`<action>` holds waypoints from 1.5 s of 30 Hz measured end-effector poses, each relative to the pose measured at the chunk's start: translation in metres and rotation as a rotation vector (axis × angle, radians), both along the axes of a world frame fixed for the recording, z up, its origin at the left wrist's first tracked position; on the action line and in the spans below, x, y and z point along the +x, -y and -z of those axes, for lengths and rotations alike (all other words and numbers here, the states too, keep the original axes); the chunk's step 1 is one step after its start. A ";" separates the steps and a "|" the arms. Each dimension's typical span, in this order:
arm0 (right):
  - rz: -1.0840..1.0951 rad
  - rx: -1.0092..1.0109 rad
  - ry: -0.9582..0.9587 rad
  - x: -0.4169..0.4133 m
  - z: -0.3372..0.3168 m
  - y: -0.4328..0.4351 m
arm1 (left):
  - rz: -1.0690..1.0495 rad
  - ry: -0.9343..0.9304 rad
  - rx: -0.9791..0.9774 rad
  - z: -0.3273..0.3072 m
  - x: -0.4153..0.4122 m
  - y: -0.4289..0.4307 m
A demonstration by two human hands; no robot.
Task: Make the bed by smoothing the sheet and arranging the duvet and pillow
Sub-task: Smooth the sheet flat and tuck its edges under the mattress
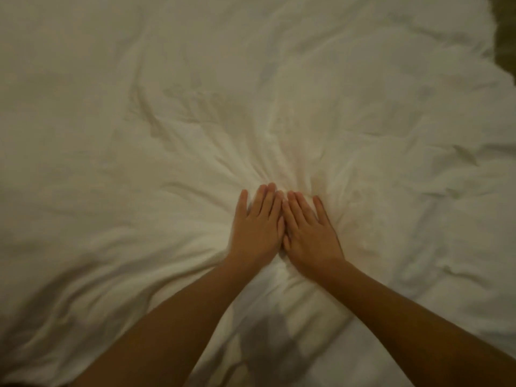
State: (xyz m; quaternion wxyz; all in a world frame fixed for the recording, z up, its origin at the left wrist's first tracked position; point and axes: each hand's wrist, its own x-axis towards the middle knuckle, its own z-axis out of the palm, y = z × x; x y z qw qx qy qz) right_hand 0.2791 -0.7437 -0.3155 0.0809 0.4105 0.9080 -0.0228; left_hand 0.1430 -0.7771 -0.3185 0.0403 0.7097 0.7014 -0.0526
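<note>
Pressing hands: left hand [255, 233] and right hand [310, 236] palms down, side by side, inner edges touching.
Fingers [296, 208]: straight, flat, gripping nothing.
Duvet [139, 107]: white, crumpled, spread under both palms, filling nearly everything, creases fanning away from the fingertips.
Far right corner: duvet edge against a dark strip [506, 29].

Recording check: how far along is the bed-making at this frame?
Done: the white crumpled bedding fabric is spread across nearly the whole view, up to a dark strip at the top right. In hand: the left hand and right hand press flat, side by side, on it. Left: creases radiate from the hands and run throughout; no pillow is in view.
</note>
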 end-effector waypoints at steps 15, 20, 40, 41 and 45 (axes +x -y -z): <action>-0.133 -0.042 0.060 0.129 0.002 0.089 | -0.108 0.075 -0.109 -0.009 0.137 0.120; -0.260 -0.063 0.002 0.137 -0.010 0.087 | 0.064 0.156 -0.029 -0.008 0.122 0.158; -0.812 -0.066 -0.455 0.159 -0.039 0.103 | -0.418 0.064 0.232 -0.041 0.211 0.192; -0.825 -0.063 -0.386 0.160 -0.034 0.104 | -0.431 0.044 0.180 -0.040 0.213 0.191; -0.777 -0.113 -0.117 0.164 -0.017 0.113 | -0.327 0.117 -0.269 -0.040 0.194 0.188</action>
